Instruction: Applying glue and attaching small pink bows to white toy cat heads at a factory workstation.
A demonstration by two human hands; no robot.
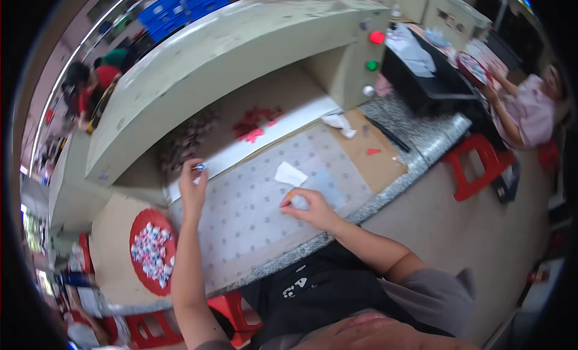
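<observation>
The left hand [192, 184]'s grip is narrow, fingertips pinching a small white-and-blue piece [200, 167]; the right hand [313, 212]'s grip curls around a small whitish squeeze bottle [299, 202]. White paper [291, 174] lies at eleven o'clock from the bottle. From the left hand, a red plate [144, 219] of similar pieces sits at seven; a pale machine housing [241, 55] overhangs red pieces [256, 124] towards one.

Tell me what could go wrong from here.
The right hand holds a bottle over the patterned sheet; it might drip there. The left hand pinches a small piece, which could slip. The left forearm looks close to the red plate; a bump might spill the heaped pieces.
</observation>
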